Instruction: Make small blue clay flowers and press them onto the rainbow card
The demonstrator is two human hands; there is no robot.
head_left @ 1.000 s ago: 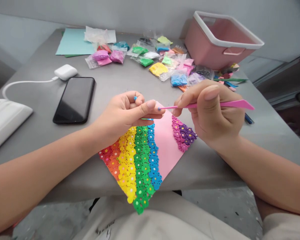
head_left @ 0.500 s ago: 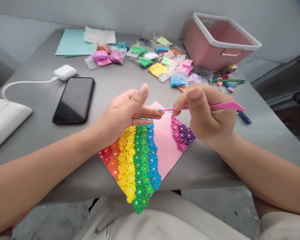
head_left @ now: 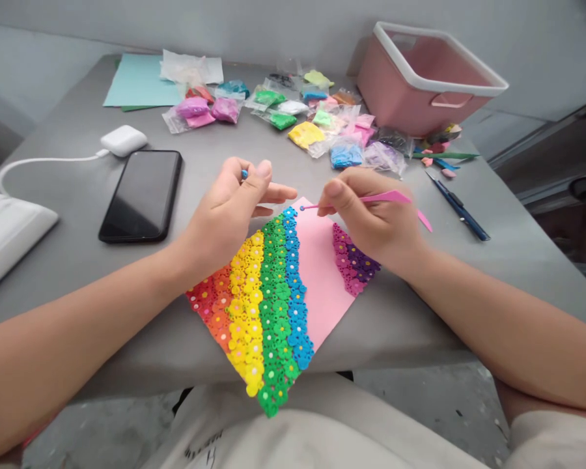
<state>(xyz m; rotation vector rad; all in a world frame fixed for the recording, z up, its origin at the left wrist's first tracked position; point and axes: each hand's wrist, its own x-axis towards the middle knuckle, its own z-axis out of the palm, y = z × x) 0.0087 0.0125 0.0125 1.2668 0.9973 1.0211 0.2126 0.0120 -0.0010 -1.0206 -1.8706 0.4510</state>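
Note:
A pink card [head_left: 322,280] lies at the table's front edge, covered with bands of small clay flowers in red, orange, yellow, green and blue. Magenta and purple flowers fill its right corner, with a bare pink strip between. My right hand [head_left: 376,212] grips a thin pink clay tool [head_left: 388,197]. At the tool's tip a tiny blue clay piece [head_left: 302,208] is over the card's far corner, beside the blue flowers [head_left: 299,306]. My left hand [head_left: 237,205] hovers at the card's left, a small blue clay ball [head_left: 245,174] pinched between thumb and curled index finger, other fingers stretched out.
Several bags of coloured clay [head_left: 306,135] lie across the back, near a pink bin [head_left: 410,98]. A craft knife [head_left: 456,205] rests at right. A black phone [head_left: 141,195], a white earbud case [head_left: 124,140] and a cabled white block [head_left: 12,238] are at left.
The tool's tip has left my left fingertip and moved to the card's far corner, carrying the blue piece. My left hand has drawn back left, and the craft knife is now uncovered.

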